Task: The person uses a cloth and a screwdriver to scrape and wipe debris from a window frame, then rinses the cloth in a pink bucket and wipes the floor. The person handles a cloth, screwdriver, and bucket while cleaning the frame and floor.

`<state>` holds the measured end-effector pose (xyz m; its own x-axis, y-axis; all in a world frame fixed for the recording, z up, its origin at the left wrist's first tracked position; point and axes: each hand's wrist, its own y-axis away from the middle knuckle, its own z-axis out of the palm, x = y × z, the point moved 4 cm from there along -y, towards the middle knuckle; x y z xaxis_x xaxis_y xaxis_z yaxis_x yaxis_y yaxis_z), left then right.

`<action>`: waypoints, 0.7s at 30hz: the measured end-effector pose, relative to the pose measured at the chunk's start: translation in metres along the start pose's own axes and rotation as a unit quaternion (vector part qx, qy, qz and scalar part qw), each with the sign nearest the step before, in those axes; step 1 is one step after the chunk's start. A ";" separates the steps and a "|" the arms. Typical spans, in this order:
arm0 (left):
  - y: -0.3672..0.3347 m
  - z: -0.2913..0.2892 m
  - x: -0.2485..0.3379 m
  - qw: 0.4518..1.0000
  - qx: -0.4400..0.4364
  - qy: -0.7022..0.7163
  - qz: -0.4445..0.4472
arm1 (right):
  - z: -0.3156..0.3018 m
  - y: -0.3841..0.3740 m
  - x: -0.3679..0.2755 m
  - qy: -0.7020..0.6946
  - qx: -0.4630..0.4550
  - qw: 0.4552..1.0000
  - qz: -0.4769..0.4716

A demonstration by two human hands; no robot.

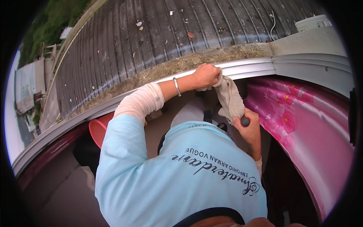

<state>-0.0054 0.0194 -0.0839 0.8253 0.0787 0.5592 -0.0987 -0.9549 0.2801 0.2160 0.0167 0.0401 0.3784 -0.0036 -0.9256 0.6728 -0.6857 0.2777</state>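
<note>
My left hand (207, 75) is closed in a fist over the silvery window track, gripping the upper end of a grubby beige cloth (230, 99). From there the cloth hangs twisted toward my right hand (251, 132). That hand is wrapped round a dark handle (245, 122), whose round black end points up at me; the rest of the tool is hidden. The cloth's lower end touches the fingers of my right hand, and I cannot tell whether they pinch it too.
Beyond the window track (253, 68) lies a mossy concrete ledge (242, 51), then a dark corrugated roof (159, 30) with scattered litter. A pink shiny curtain (302, 117) hangs at the right. A red plastic basin (99, 130) sits at the left, below the sill.
</note>
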 end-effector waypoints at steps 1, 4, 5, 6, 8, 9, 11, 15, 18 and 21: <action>-0.015 0.007 0.008 1.000 0.012 -0.010 -0.003 | -0.006 0.001 0.004 -0.017 0.006 1.000 -0.006; -0.078 0.020 0.046 0.999 0.029 -0.021 0.033 | -0.019 0.010 0.003 -0.029 0.060 0.998 0.004; -0.100 0.023 0.058 0.998 0.038 -0.021 0.047 | -0.023 0.013 0.007 -0.019 0.074 0.997 0.007; -0.122 0.026 0.070 0.996 0.046 -0.029 0.065 | -0.025 0.016 0.011 -0.009 0.087 0.996 0.011; -0.161 0.036 0.088 0.993 0.073 -0.040 0.086 | -0.028 0.016 0.016 -0.019 0.097 0.995 0.013; -0.178 0.039 0.098 0.990 0.084 -0.044 0.103 | -0.028 0.015 0.018 -0.023 0.111 0.993 0.015; -0.199 0.041 0.118 0.989 0.084 -0.070 0.100 | -0.034 0.013 0.029 -0.070 0.167 0.983 0.024; -0.203 0.028 0.112 0.986 0.107 -0.007 0.125 | -0.053 0.013 0.026 -0.062 0.208 0.976 0.016; -0.181 0.007 0.086 0.929 0.078 0.357 0.062 | -0.053 0.027 0.032 -0.013 0.234 0.972 -0.032; -0.138 0.004 0.068 0.806 0.035 0.591 -0.014 | -0.045 0.036 0.036 0.012 0.196 0.980 0.015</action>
<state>0.0669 0.1556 -0.0876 -0.2824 0.2794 0.9177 -0.0244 -0.9584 0.2843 0.2821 0.0244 0.0287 0.4129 -0.0143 -0.9107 0.3661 -0.9129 0.1803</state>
